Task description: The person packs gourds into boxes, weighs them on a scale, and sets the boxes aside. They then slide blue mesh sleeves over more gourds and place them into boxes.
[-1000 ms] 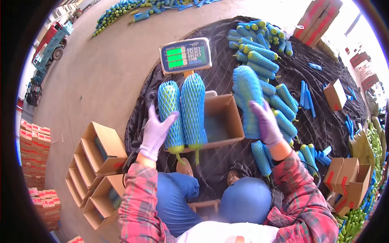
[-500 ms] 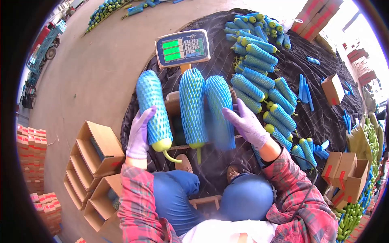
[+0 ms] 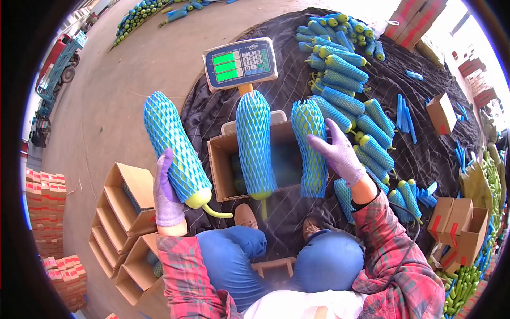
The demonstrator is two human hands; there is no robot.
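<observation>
My left hand [image 3: 167, 194], in a pale purple glove, grips a long green gourd [image 3: 175, 149] sleeved in blue foam netting, its curved stem toward me. My right hand [image 3: 337, 154], gloved alike, holds another netted gourd [image 3: 311, 151] from its right side, thumb across the front. Between them a third netted gourd [image 3: 254, 141] lies over the cardboard box [image 3: 220, 170], stem end toward me, with neither hand on it. Inside the box more netted gourds show dimly. Behind the box stands a scale display [image 3: 240, 63] with lit green readouts.
Many netted gourds [image 3: 342, 98] lie piled on the black cloth [image 3: 425, 135] to the right. Cardboard boxes [image 3: 119, 212] stand at lower left, others [image 3: 457, 226] at lower right. Stacked cartons [image 3: 45, 207] line the far left. A small stool [image 3: 273, 263] is between my knees.
My hands have moved apart: the left gourd has swung left and tilted, the right one has shifted right. More of the box's inside shows between them.
</observation>
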